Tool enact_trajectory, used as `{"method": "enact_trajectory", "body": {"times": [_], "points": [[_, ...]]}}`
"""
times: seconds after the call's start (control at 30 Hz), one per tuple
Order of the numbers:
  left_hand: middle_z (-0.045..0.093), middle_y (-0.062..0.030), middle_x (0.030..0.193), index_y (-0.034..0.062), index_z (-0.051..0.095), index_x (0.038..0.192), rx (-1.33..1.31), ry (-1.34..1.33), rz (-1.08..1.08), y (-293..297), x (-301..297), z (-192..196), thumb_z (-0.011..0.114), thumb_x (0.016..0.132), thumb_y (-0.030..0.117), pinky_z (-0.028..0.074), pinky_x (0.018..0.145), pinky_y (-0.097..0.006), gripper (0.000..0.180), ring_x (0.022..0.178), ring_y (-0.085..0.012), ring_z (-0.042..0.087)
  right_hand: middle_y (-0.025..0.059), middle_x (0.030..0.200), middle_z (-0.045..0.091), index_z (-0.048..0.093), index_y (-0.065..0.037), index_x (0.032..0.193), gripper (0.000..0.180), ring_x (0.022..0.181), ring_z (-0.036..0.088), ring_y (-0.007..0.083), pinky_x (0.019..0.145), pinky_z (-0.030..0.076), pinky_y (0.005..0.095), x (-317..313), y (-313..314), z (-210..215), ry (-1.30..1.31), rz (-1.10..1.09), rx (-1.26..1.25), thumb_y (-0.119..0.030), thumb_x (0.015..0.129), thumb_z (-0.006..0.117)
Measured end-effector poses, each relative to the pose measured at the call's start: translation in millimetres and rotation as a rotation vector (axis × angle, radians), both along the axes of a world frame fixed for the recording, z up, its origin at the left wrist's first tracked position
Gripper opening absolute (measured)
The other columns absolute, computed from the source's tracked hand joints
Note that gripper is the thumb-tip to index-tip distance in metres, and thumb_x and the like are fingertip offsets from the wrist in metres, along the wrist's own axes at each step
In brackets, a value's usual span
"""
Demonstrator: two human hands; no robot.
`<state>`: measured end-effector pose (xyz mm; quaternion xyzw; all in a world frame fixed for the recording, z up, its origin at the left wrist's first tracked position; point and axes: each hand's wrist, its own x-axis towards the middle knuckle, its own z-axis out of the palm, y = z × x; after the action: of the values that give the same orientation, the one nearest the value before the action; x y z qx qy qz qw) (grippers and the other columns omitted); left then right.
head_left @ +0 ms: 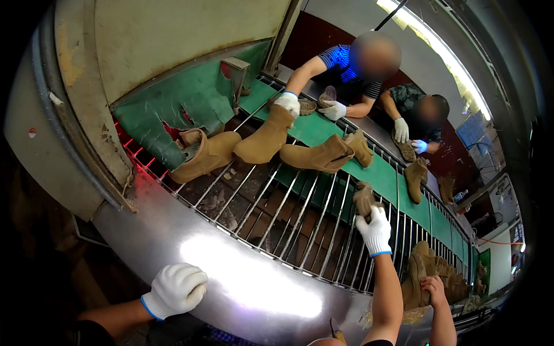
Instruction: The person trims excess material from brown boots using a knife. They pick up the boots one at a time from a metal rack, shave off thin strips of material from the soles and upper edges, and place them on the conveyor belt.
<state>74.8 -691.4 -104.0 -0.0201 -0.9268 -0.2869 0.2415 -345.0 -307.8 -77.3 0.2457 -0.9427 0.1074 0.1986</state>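
Observation:
My left hand (176,291), in a white knit glove with a blue cuff, hovers over the metal ledge (144,213) with its fingers curled in; nothing shows in them. Out over the wire rack (288,213), my gloved right hand (375,230) grips a greyish-brown piece (365,198), its kind partly hidden by the fingers. Beyond it are a tan boot lying on its side (317,154) and another boot (359,147). One more tan boot (208,155) sits at the left under a torn green flap. A co-worker's gloved hand (287,104) holds a tan boot (265,138) by its top.
Two co-workers stand across the green strip (378,176), one handling a sole (404,149). At lower right a bare hand (433,288) of another person touches a row of tan boots (441,271). A torn green flap (173,109) hangs before a red-lit opening.

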Motion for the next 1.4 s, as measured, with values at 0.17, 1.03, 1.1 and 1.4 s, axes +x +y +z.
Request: {"method": "enact_trajectory", "body": {"times": [0.17, 1.03, 1.1, 1.4], "points": [[0.076, -0.0136, 0.104, 0.0066, 0.075, 0.106, -0.040, -0.055, 0.003, -2.9, 10.5, -5.8, 0.078, 0.084, 0.017, 0.061, 0.080, -0.046, 0.025, 0.095, -0.0352, 0.075, 0.0136, 0.095, 0.068, 0.074, -0.006, 0.110, 0.037, 0.078, 0.072, 0.0319, 0.071, 0.061, 0.0439, 158.4, -59.1, 89.5, -0.166, 0.317, -0.015, -0.031, 0.085, 0.086], [0.069, -0.0176, 0.100, 0.0034, 0.067, 0.121, -0.265, 0.066, -0.113, 18.4, 74.2, 47.6, 0.086, 0.077, 0.015, 0.057, 0.089, -0.051, 0.049, 0.095, -0.0418, 0.068, 0.0167, 0.143, 0.061, 0.067, -0.014, 0.141, 0.051, 0.132, 0.065, 0.0372, 0.116, 0.051, 0.0456, 314.1, -70.5, -51.7, -0.440, -0.071, -0.632, -0.037, 0.097, 0.078], [0.071, -0.0184, 0.112, 0.0046, 0.066, 0.126, -0.270, 0.007, 0.013, -1.0, 75.4, 34.8, 0.087, 0.079, 0.021, 0.056, 0.096, -0.052, 0.055, 0.108, -0.0417, 0.068, 0.0178, 0.141, 0.063, 0.066, -0.013, 0.142, 0.052, 0.129, 0.066, 0.0364, 0.113, 0.053, 0.0462, 289.2, -76.1, -58.8, -0.394, -0.050, -0.615, -0.040, 0.099, 0.076], [0.067, -0.0248, 0.146, 0.0012, 0.064, 0.144, -0.275, -0.052, -0.207, 10.3, -98.9, 82.4, 0.082, 0.093, 0.032, 0.049, 0.120, -0.050, 0.062, 0.141, -0.0428, 0.060, 0.0135, 0.124, 0.072, 0.073, -0.016, 0.127, 0.029, 0.111, 0.075, 0.0339, 0.097, 0.059, 0.0464, 226.7, -118.2, -69.9, -0.378, 0.011, -0.723, -0.033, 0.104, 0.070]]}}
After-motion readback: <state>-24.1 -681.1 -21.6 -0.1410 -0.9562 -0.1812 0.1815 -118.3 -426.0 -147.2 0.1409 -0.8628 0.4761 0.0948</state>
